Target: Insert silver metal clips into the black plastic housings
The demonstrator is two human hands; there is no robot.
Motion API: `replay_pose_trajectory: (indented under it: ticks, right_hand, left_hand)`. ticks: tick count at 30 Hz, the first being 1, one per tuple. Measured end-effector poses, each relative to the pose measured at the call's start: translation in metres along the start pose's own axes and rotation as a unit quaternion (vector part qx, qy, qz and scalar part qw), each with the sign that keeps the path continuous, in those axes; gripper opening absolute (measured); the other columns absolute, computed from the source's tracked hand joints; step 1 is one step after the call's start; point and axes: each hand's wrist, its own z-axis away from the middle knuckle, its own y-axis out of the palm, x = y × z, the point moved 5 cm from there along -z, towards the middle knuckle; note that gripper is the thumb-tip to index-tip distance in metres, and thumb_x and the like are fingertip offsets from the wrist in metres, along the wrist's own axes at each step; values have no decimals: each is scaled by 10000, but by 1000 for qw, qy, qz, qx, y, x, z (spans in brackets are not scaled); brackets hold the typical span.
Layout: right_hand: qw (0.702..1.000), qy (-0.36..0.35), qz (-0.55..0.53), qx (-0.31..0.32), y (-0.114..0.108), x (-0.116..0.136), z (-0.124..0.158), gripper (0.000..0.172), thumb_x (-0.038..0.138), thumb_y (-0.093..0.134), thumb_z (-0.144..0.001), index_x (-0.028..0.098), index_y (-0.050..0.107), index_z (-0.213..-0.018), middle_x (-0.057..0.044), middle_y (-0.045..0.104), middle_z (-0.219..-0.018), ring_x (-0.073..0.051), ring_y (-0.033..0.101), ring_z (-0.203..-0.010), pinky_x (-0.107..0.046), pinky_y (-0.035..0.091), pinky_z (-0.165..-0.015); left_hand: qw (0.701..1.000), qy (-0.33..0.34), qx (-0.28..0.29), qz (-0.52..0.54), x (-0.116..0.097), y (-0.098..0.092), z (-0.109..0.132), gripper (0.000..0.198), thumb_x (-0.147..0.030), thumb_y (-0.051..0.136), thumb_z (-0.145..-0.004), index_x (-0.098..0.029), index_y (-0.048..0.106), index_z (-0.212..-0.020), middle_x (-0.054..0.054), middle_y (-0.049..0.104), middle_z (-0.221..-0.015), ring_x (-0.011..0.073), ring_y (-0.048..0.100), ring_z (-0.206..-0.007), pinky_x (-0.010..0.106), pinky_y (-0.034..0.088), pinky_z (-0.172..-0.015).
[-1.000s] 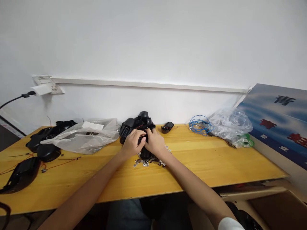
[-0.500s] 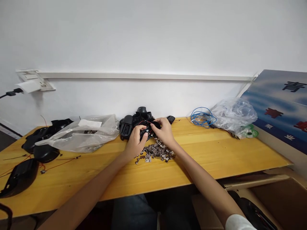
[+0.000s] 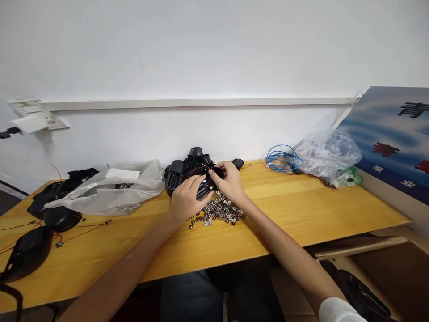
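Near the middle of the table, a black plastic housing (image 3: 203, 191) with thin red wires is held between both my hands. My left hand (image 3: 186, 197) grips its near left side, thumb along the lower edge. On the right end, my right hand (image 3: 230, 182) is closed around it, thumb and fingertips pressing near the wires. The fingers partly hide the housing's inside. Just below lies a heap of small metal contact pieces (image 3: 219, 212). More black plastic housings (image 3: 174, 175) are piled behind and to the left of my hands.
A translucent plastic bag (image 3: 114, 194) with a white paper lies left. Farther left are black shells (image 3: 31, 250) with loose wires. Blue cable (image 3: 284, 160), a clear bag (image 3: 330, 154) and a green roll (image 3: 353, 178) sit at the right. An open cardboard box (image 3: 375, 268) stands below the table's right edge.
My left hand has turned over and spread farther across the near side of the housing. My right hand stays on its right end. The whole view has shifted slightly.
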Motion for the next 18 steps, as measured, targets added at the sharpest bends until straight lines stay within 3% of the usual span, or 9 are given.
replay_pose_trajectory:
  ticks: [3,5,9,12,15,18]
  right_hand:
    - [996,20,-76,34,2,0,1,360,535,643,-950,215,648,-1117,-101,702,-1126,-249,669,-1055,-402,571,-899]
    - [989,35,-130,56,3,-1,1,413,569,597,-974,222,618,-1197,-110,697,-1190,-250,674,-1106,-400,580,-915]
    - [978,64,-185,67,3,-8,-1,422,597,528,-1010,230,589,-1209,-97,699,-1163,-226,701,-1025,-387,581,-897]
    - [985,43,-153,71,-2,-11,-3,355,571,531,-1022,229,596,-1086,-39,675,-979,-186,657,-868,-338,547,-801]
    - [981,-1,-87,171,0,-7,0,296,514,567,-1022,222,607,-989,11,624,-834,-157,577,-745,-291,472,-693]
    - [955,-43,-4,292,5,-3,7,173,373,615,-991,206,652,-965,9,655,-828,-153,581,-728,-280,439,-674]
  left_hand:
    - [998,-36,-4,50,5,-2,-1,460,-420,746,-926,-265,661,-1350,116,724,-1340,336,684,-1255,501,535,-1118]
    - [986,-99,-10,132,11,-2,-3,421,-459,710,-949,-255,679,-1316,109,736,-1312,319,706,-1202,476,562,-1065]
    - [900,-254,-2,355,21,7,-2,511,-615,585,-1001,-200,681,-1284,81,782,-945,230,740,-786,352,593,-722]
    - [851,-304,-23,427,24,11,0,621,-714,464,-1018,-172,724,-1177,72,744,-753,209,696,-670,320,549,-624]
    - [829,-329,-37,450,30,16,2,701,-781,436,-990,-160,746,-1085,95,745,-737,234,713,-689,328,547,-589]
    - [825,-329,-30,459,34,20,3,703,-805,477,-961,-163,736,-1085,97,745,-740,250,725,-707,335,546,-568]
